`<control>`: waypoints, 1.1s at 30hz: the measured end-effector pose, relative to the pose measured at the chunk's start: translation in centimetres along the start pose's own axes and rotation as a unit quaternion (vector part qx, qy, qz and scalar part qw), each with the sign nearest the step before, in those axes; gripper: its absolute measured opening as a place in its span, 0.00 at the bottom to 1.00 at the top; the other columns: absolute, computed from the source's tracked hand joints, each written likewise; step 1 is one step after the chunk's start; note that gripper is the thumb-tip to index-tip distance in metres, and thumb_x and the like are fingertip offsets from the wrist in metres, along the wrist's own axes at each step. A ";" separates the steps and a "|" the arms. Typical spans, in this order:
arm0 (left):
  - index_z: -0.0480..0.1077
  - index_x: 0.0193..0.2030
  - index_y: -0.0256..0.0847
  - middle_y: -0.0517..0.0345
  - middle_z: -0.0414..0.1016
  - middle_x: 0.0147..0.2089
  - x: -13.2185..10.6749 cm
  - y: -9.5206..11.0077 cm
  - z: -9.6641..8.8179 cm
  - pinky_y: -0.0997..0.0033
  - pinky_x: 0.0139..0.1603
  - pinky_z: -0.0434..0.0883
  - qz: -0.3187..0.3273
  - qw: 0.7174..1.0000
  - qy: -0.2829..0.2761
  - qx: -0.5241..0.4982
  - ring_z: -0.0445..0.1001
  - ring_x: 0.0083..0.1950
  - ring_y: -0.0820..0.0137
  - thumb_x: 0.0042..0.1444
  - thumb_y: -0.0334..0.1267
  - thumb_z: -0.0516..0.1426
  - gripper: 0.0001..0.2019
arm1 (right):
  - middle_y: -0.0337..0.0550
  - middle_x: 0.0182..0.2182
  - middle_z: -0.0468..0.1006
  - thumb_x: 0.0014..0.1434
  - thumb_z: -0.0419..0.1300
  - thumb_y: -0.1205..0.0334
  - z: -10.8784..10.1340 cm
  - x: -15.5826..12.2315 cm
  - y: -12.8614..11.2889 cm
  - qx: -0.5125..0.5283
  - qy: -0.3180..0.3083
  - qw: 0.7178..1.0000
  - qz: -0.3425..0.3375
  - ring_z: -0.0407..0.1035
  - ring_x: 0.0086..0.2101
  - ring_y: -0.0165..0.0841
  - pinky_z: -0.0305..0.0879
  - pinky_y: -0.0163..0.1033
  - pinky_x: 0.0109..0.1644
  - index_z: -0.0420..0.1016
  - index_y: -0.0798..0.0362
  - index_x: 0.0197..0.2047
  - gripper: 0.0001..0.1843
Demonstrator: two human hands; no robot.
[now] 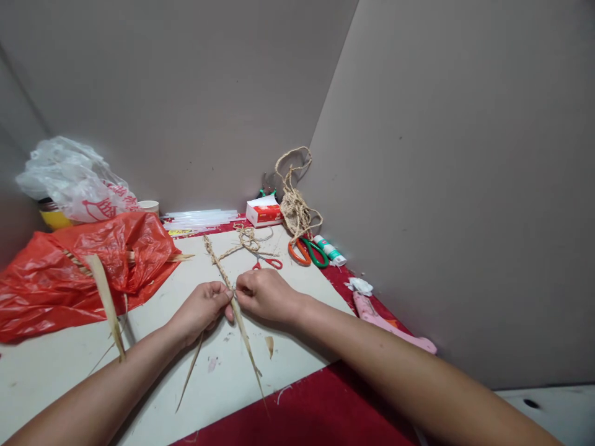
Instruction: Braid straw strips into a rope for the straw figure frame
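A braid of dry straw-coloured leaf strips point(218, 263) runs over the white board, its loose strips fanning toward me. My left hand point(204, 310) pinches the braid at its lower end, thumb on top. Right beside it, my right hand point(263, 294) is closed at the same spot, its fingertips against the strips; exactly which strand it grips is hidden. One long strip point(244, 337) hangs below the fingers, and a thinner strip point(189, 375) slants down left. Just beyond my right hand lie small red-handled scissors point(269, 263) and a thin plaited cord point(246, 238).
A red plastic bag point(139, 248) with leaf strips lies left, before a clear bag point(74, 173). Behind are clear sticks point(199, 218), a paper cup point(149, 206), a red-white box point(263, 212) and coiled straw rope point(297, 210). Orange-and-green-handled scissors point(301, 253) and a pink tool point(390, 325) sit right.
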State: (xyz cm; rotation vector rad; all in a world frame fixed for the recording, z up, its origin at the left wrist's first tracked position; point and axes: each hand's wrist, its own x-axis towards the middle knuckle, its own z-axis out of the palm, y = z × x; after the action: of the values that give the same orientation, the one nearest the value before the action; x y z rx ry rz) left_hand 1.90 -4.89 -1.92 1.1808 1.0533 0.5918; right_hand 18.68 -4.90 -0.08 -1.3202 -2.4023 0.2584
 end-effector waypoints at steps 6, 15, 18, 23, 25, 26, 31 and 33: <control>0.64 0.28 0.37 0.61 0.70 0.20 -0.2 -0.1 0.8 0.80 0.15 0.43 0.041 0.995 0.087 0.019 0.48 0.13 0.84 0.50 0.42 0.56 0.10 | 0.36 0.17 0.68 0.47 0.57 0.68 1.5 0.3 -0.6 0.265 0.026 0.938 0.224 0.60 0.21 0.25 0.52 0.29 0.25 0.69 0.57 0.19 0.07; 0.63 0.26 0.38 0.69 0.56 0.14 -0.2 -0.5 0.8 0.80 0.15 0.43 0.040 0.994 0.091 -0.033 0.47 0.14 0.82 0.47 0.41 0.57 0.09 | 0.46 0.25 0.78 0.58 0.52 0.61 1.5 -1.6 -3.3 0.092 0.033 0.981 0.167 0.69 0.26 0.31 0.57 0.33 0.29 0.75 0.56 0.27 0.14; 0.60 0.24 0.39 0.71 0.51 0.14 -0.2 -0.6 0.8 0.80 0.14 0.43 0.042 0.994 0.075 -0.060 0.46 0.13 0.83 0.48 0.43 0.56 0.11 | 0.52 0.30 0.79 0.60 0.49 0.66 1.0 -1.9 -4.6 -0.085 -0.027 0.988 0.127 0.72 0.29 0.36 0.60 0.35 0.32 0.75 0.57 0.34 0.13; 0.61 0.25 0.39 0.71 0.52 0.14 -0.1 -0.6 0.7 0.79 0.14 0.44 0.041 0.993 0.070 -0.081 0.47 0.13 0.82 0.46 0.44 0.58 0.12 | 0.62 0.34 0.77 0.57 0.45 0.77 2.3 -2.1 -6.0 -0.197 -0.073 0.976 0.064 0.74 0.31 0.43 0.62 0.40 0.29 0.68 0.67 0.50 0.19; 0.62 0.26 0.38 0.68 0.59 0.16 0.0 -0.7 0.5 0.79 0.14 0.46 0.038 0.993 0.063 -0.088 0.52 0.14 0.82 0.44 0.42 0.59 0.11 | 0.66 0.35 0.77 0.59 0.45 0.74 2.8 -2.5 -6.5 -0.206 -0.080 0.974 0.055 0.74 0.32 0.44 0.62 0.41 0.28 0.64 0.69 0.54 0.21; 0.63 0.26 0.38 0.67 0.61 0.17 0.1 -0.7 0.5 0.79 0.14 0.46 0.034 0.993 0.059 -0.094 0.53 0.14 0.81 0.43 0.41 0.59 0.10 | 0.66 0.35 0.77 0.60 0.46 0.69 2.7 -2.8 -6.7 -0.202 -0.085 0.974 0.052 0.74 0.31 0.45 0.62 0.41 0.28 0.63 0.70 0.55 0.21; 0.63 0.25 0.38 0.69 0.59 0.14 0.2 -0.6 0.3 0.80 0.14 0.44 0.025 0.991 0.071 -0.109 0.49 0.13 0.82 0.41 0.37 0.58 0.07 | 0.55 0.29 0.79 0.59 0.51 0.49 -0.7 -3.2 -6.1 -0.107 -0.085 0.988 0.074 0.72 0.28 0.41 0.61 0.39 0.30 0.71 0.60 0.48 0.25; 0.64 0.25 0.37 0.67 0.61 0.15 0.2 -0.3 0.2 0.79 0.13 0.44 0.032 0.991 0.069 -0.114 0.49 0.12 0.83 0.42 0.38 0.59 0.08 | 0.49 0.26 0.78 0.61 0.47 0.50 -2.0 -2.5 -4.9 -0.017 -0.043 0.992 0.114 0.71 0.27 0.36 0.59 0.36 0.30 0.75 0.56 0.37 0.21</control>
State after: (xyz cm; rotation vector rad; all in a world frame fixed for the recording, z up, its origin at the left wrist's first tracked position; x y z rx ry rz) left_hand 2.12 -4.92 -2.27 0.9874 1.0364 0.8308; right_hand 16.94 -9.67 2.83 -1.6329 -2.3336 0.3461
